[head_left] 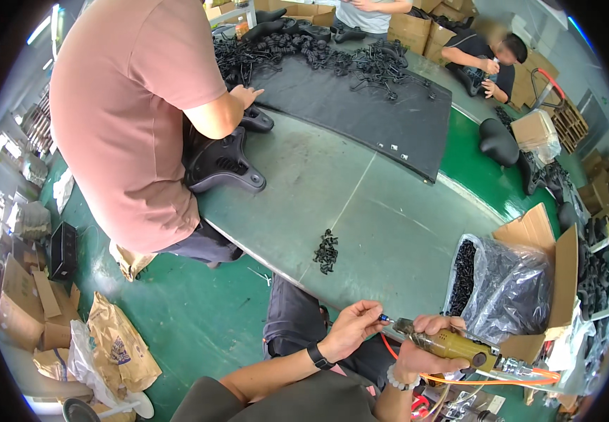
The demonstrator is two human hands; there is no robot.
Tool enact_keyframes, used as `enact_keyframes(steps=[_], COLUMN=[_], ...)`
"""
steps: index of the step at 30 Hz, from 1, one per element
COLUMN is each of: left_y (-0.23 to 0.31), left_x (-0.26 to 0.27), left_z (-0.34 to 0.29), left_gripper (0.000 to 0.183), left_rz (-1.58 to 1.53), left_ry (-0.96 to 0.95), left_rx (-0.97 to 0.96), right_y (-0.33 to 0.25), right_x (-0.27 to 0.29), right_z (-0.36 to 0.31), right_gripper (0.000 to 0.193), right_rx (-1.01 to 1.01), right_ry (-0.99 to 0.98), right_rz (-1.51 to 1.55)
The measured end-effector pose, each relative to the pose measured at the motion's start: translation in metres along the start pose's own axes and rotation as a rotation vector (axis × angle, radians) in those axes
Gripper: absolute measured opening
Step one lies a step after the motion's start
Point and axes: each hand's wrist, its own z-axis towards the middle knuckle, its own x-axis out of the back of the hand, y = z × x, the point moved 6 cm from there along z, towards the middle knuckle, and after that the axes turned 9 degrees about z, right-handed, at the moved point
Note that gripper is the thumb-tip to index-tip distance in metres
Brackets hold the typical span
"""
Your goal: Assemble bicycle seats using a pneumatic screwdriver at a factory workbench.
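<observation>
My right hand (417, 360) is wrapped round an olive-yellow air screwdriver (452, 344), held level over my lap with its nose toward the left. An orange air hose (522, 380) runs from its rear end. At its nose, my left hand (356, 329) pinches a small dark bit with a blue band (384, 318) between thumb and fingertips. Whether the bit sits fully in the nose I cannot tell. Ahead on the green table (283, 162) lies a small pile of black screws or clips (326, 252), apart from both hands.
An open carton (565, 274) lined with clear plastic holds many small black parts at the right. A co-worker (128, 119) stands at the left, a hand by black bicycle saddles (227, 165). Black metal parts (304, 53) heap on a dark mat (332, 98). Others work at the far side.
</observation>
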Motion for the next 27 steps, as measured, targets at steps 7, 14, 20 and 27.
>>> enact_keyframes(steps=[7, 14, 20, 27], left_y=[-0.004, -0.01, -0.008, 0.056], left_x=[-0.001, 0.003, 0.006, -0.005], left_z=[-0.034, -0.053, -0.077, -0.101], left_gripper=[0.016, 0.017, 0.017, 0.036], left_rz=[-0.031, 0.035, 0.039, 0.666], left_ry=[-0.031, -0.077, -0.081, -0.113], left_rx=[-0.077, -0.11, -0.121, -0.512], right_y=[-0.022, -0.037, -0.045, -0.059], right_x=[-0.011, -0.016, -0.023, -0.017], right_z=[-0.03, -0.055, -0.069, -0.067], right_gripper=[0.084, 0.086, 0.077, 0.077], right_rx=[0.049, 0.087, 0.116, -0.011], right_ry=[0.006, -0.023, 0.029, 0.171], right_rz=[-0.012, -0.008, 0.062, 0.169])
